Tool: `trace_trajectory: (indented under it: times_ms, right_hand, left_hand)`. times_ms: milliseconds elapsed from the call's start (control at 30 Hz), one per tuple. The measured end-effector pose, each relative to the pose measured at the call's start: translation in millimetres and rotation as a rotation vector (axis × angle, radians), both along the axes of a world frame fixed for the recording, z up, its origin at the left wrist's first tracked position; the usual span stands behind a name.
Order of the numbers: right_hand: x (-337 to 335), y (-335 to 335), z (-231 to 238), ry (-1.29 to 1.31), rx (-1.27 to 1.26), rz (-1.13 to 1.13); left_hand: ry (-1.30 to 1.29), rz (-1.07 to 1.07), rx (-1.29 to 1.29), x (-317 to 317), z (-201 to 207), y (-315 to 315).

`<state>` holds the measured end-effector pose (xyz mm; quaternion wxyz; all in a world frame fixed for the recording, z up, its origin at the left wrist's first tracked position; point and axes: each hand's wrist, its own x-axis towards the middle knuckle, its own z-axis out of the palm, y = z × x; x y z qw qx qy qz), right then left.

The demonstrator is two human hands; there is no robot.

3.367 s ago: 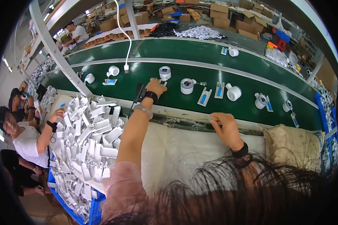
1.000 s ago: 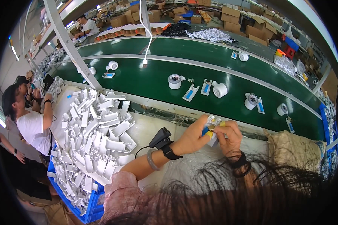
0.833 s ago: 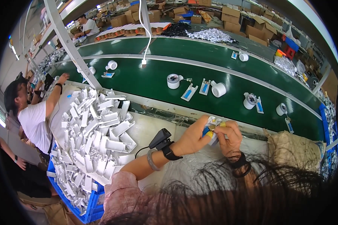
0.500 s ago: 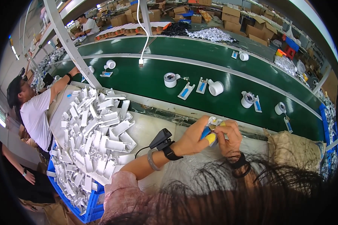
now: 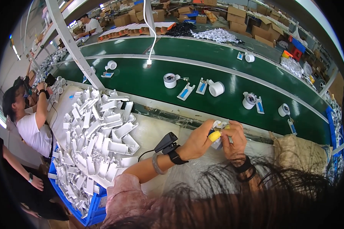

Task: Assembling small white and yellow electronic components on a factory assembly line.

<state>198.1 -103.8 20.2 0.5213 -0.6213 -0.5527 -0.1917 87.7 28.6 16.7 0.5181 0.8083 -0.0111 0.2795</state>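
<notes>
Above the near edge of the work table, my left hand and my right hand meet around a small white plastic part. Yellow covers sit on my left thumb and on another fingertip behind the part. My left fingers grip the part from the left, while my right thumb and fingers pinch at its other side. What lies between the fingertips is mostly hidden. To the left spreads a heap of white plastic channel-shaped housings. Black wristbands circle both wrists, the left one carrying a black device.
A green conveyor belt runs beyond the table, bearing white cylindrical fittings wired to blue-and-white pieces. A blue bin stands under the heap. At right lies a brown sack. A co-worker sits at left; a white cable hangs ahead.
My hands stay nearly in place, and the blue on the held part shows less. Several fittings on the belt appear slightly further left. The co-worker at left has drawn an arm back from the belt.
</notes>
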Motion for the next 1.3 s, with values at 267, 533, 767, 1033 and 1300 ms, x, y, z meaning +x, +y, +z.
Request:
trace_trajectory:
  times_ms: [267, 533, 767, 1033, 1300]
  right_hand:
    - [-2, 3, 2, -0.016, -0.007, 0.010]
    - [1, 5, 2, -0.024, -0.048, 0.020]
    - [3, 6, 3, 0.004, -0.097, 0.006]
    - [7, 12, -7, 0.000, -0.112, 0.013]
    - [10, 23, -13, 0.044, -0.115, 0.081]
  left_hand:
    - [0.036, 0.041, -0.009, 0, -2, 0]
    - [-0.028, 0.154, 0.124, 5, -6, 18]
    - [0.096, 0.424, -0.068, -5, 41, 168]
    - [0.273, 0.988, 0.300, -8, 5, 335]
    - [0.670, 0.887, 0.573, 37, -31, 242]
